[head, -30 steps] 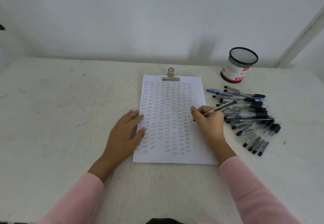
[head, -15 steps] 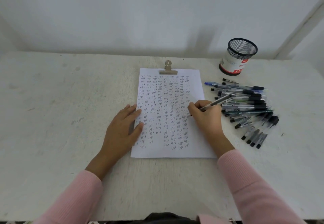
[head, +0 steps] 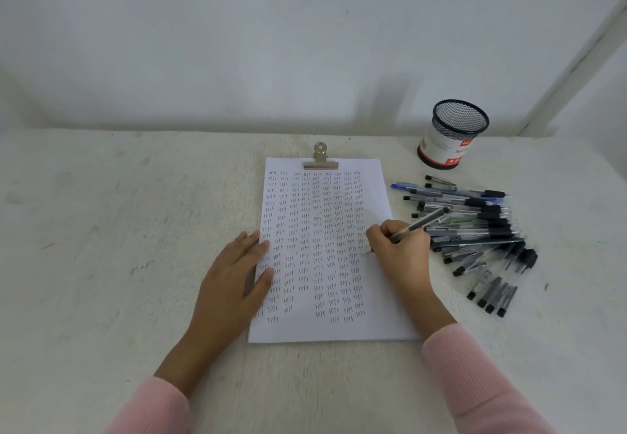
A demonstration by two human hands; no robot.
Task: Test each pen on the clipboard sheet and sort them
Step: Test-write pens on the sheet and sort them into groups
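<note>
My right-hand fingers (head: pixel 380 231) stay clamped on a grey pen (head: pixel 419 224), its tip still writing at the clipboard sheet's (head: pixel 376 192) right margin, mid-table. My left hand (head: pixel 234 274) keeps flat, fingers together, on the sheet's left edge. This test continues; sorting waits, with the pen pile (head: pixel 475 226) toward the table's right edge.

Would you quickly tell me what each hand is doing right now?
Left hand: open, flat on the sheet's left edge.
Right hand: closed on a pen, tip at the sheet.
</note>
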